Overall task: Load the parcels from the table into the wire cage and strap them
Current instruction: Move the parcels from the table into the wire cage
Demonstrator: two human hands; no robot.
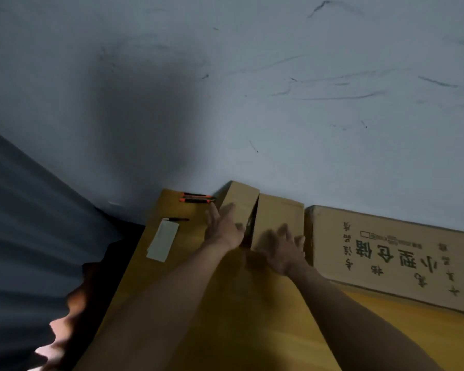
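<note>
Fingers [213, 212] splayed — left hand [223, 228] at left parcel [243, 196], right hand [281, 250] on right parcel [279, 212].

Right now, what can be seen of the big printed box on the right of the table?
The big box is brown cardboard, flat-topped, seemingly closed, with dark characters printed on top, upside down from here. It lies on the yellow wooden table, its far edge near the pale wall. A smaller box stands just left of it; whether they touch is unclear.

left hand [223, 227], right hand [283, 249], at small parcels [279, 212]
</note>
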